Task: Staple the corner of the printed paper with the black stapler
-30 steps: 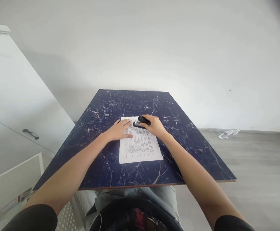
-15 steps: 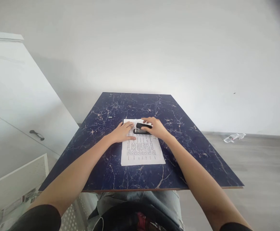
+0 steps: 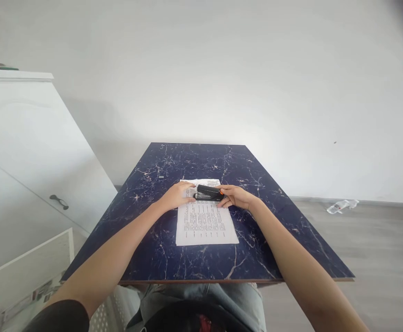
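Note:
A black stapler (image 3: 208,192) with an orange spot at its rear lies crosswise over the upper part of a printed paper stack (image 3: 206,226). Its jaw is spread, pointing left. My right hand (image 3: 236,196) grips the stapler's rear end, thumb on top and fingers below. At the jaw end, my left hand (image 3: 178,196) rests over the left edge of the papers. Its thumb and fingers are apart, with the thumb tip close to the stapler's nose; whether they touch I cannot tell.
The dark blue marbled table (image 3: 146,258) carries the papers and, farther left, a tiny grey staple strip-like piece (image 3: 161,177). A white cabinet (image 3: 32,147) stands on the left. Clear plastic packaging (image 3: 341,206) lies on the floor at right, by the wall.
My right hand has shifted from over the stapler's top to its rear end, and the stapler shows more fully. My left fingers have drawn nearer its nose. The view has tilted slightly up.

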`<state>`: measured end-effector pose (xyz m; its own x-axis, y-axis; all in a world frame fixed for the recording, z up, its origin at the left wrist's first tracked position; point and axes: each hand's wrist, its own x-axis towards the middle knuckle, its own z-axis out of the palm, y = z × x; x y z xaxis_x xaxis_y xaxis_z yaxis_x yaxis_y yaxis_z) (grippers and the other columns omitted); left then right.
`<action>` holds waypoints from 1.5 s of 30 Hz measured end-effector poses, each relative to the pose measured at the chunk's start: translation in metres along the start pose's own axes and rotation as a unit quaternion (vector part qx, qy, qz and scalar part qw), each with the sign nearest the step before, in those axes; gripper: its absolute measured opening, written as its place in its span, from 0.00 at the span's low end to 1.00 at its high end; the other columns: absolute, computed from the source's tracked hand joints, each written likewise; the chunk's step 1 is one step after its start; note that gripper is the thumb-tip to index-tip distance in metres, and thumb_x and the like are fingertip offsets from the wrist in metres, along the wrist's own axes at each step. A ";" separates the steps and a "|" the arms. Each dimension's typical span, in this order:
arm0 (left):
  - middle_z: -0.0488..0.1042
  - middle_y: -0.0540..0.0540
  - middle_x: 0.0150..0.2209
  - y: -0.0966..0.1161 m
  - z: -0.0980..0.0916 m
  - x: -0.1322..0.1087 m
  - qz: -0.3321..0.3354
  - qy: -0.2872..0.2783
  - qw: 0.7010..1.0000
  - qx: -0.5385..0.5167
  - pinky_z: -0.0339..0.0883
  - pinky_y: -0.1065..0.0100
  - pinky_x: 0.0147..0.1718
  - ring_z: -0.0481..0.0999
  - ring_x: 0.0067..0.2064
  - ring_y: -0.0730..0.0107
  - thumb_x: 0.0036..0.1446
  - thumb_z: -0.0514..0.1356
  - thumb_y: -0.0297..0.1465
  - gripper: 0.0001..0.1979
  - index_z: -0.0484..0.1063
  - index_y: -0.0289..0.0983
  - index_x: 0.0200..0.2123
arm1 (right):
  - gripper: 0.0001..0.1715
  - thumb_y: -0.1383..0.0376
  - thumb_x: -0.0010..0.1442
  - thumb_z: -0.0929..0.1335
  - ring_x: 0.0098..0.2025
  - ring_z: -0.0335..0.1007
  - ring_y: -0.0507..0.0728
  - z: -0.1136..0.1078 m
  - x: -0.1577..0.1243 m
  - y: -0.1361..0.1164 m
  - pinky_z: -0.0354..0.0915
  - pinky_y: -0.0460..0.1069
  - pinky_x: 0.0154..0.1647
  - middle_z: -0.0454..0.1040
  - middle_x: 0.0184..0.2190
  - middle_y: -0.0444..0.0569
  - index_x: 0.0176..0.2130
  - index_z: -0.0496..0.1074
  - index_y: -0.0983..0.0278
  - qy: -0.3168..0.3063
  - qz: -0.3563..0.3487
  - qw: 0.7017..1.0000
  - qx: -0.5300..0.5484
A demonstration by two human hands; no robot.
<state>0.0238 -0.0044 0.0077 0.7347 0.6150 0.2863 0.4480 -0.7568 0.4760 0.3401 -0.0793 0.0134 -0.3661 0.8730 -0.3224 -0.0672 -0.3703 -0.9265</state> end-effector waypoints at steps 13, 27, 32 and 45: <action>0.78 0.38 0.59 -0.008 0.000 0.000 -0.078 -0.018 0.986 -0.146 0.70 0.49 0.61 0.79 0.59 0.49 0.54 0.74 0.38 0.30 0.75 0.40 0.59 | 0.26 0.72 0.71 0.66 0.51 0.82 0.65 -0.008 0.006 0.004 0.75 0.57 0.61 0.77 0.58 0.65 0.66 0.67 0.70 0.000 0.010 0.999 0.054; 0.81 0.38 0.54 -0.014 0.003 0.000 -0.051 -0.016 0.985 -0.166 0.73 0.55 0.56 0.81 0.54 0.53 0.54 0.74 0.35 0.24 0.78 0.39 0.55 | 0.25 0.73 0.71 0.65 0.48 0.84 0.63 -0.003 0.006 0.002 0.76 0.57 0.60 0.79 0.54 0.64 0.65 0.68 0.71 0.021 0.019 0.998 0.058; 0.83 0.40 0.46 -0.012 0.003 -0.001 -0.048 -0.016 0.986 -0.158 0.75 0.58 0.48 0.83 0.46 0.56 0.56 0.73 0.35 0.17 0.82 0.39 0.49 | 0.26 0.58 0.71 0.69 0.38 0.84 0.59 -0.001 0.002 0.003 0.82 0.52 0.42 0.81 0.49 0.59 0.64 0.71 0.64 0.030 -0.009 0.998 -0.049; 0.83 0.38 0.48 -0.027 0.013 0.004 -0.125 0.066 0.906 -0.399 0.75 0.51 0.53 0.84 0.48 0.56 0.55 0.74 0.38 0.22 0.78 0.37 0.51 | 0.13 0.61 0.63 0.73 0.37 0.76 0.56 0.024 0.003 0.000 0.69 0.49 0.36 0.79 0.39 0.49 0.48 0.81 0.60 0.250 -0.409 0.708 -0.519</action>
<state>0.0211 0.0153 -0.0153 0.5702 0.8061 0.1585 0.0425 -0.2216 0.9742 0.3165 -0.0842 0.0172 -0.2066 0.7594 0.6170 0.7460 0.5303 -0.4029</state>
